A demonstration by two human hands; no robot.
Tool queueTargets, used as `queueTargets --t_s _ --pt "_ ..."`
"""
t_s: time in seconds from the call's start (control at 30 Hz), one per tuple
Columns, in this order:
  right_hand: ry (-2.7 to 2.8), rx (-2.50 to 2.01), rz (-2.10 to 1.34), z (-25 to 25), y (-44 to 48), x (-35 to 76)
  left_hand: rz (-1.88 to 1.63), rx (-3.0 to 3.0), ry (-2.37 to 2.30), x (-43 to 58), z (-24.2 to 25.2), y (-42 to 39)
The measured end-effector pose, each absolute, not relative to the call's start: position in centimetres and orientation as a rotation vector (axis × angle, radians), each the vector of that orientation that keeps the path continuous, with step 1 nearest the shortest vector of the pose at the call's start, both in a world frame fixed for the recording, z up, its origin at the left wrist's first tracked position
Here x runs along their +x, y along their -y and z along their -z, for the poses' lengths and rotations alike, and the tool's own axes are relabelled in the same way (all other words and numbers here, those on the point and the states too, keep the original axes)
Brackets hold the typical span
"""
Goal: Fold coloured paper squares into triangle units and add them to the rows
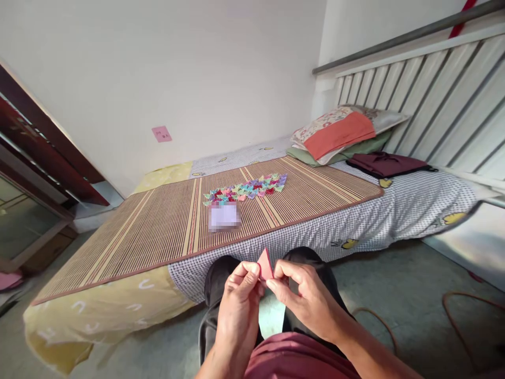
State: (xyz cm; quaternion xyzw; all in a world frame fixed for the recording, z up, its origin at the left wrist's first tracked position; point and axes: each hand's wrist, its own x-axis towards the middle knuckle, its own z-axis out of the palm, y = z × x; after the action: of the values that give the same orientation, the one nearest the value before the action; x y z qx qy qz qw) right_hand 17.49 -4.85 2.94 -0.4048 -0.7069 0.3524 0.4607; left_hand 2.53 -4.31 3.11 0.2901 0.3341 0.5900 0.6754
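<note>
Between my two hands, above my knees, is a small piece of folded pink paper (265, 266) with a pointed top. My left hand (243, 287) pinches its left side between thumb and fingers. My right hand (302, 289) grips the lower right edge with thumb and forefinger. Beyond them, on the striped bed mat (165, 226), lie rows of small folded paper pieces (252, 189) in pink, green, blue, purple and red. A pale, blurred-out rectangle (224, 216) sits just in front of these rows.
A pillow (339, 134) lies at the bed's right end, with a dark maroon folded cloth (389, 164) beside it. Behind stands a white slatted headboard (430, 89). A pink note (161, 133) is stuck to the wall. A brown cord (465, 296) runs over the floor at right.
</note>
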Motion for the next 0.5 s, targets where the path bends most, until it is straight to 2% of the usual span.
queueTargets --t_s 0.2,0.4,0.5 --pt "1.758 -0.952 -0.905 -2.7 4.9 17.5 -1.315 0.678 -0.741 2.4 -2.8 4.4" --pt "1.810 -0.933 -0.667 -1.3 3.7 17.1 -1.288 0.637 -0.760 2.2 -1.8 3.6" --pt "1.811 -0.982 -0.745 -0.8 3.0 17.2 -1.301 0.594 -0.782 2.3 -1.2 3.0"
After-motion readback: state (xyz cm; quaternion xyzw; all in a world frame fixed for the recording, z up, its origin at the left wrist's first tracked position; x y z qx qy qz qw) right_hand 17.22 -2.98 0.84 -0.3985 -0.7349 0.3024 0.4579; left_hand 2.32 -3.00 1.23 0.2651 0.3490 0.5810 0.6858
